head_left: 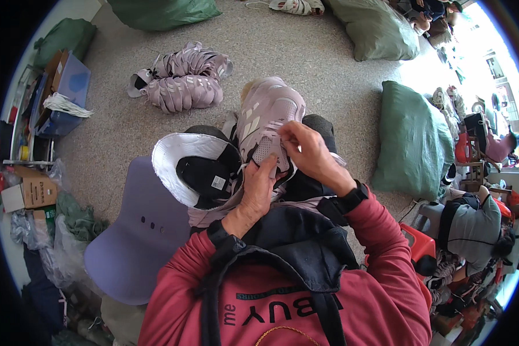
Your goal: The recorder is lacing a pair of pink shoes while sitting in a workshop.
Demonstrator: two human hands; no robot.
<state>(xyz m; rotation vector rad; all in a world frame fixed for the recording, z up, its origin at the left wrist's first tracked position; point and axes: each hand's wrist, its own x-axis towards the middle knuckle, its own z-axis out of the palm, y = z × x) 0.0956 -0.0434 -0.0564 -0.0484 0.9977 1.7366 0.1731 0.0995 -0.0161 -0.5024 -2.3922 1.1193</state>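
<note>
A pink shoe upper (271, 109) with pale stripes lies over my lap, toe end pointing away from me. My left hand (258, 189) grips its near end, thumb laid along the mesh tongue. Fingers pinched together, my right hand (305, 150) is at the right edge of the lacing opening; whatever is between the fingertips is too small to make out. Left of the upper sits a white-rimmed open holder (170, 173), black inside, with a small white label. More pink material shows under my wrists.
Bundled pink shoe uppers (184, 81) lie on the speckled floor ahead. Stuffed green sacks (415, 141) stand right and far. At left are a purple chair (138, 230), a blue bin (72, 86) with white laces, and a cardboard box (38, 189). Another person (470, 225) bends over at right.
</note>
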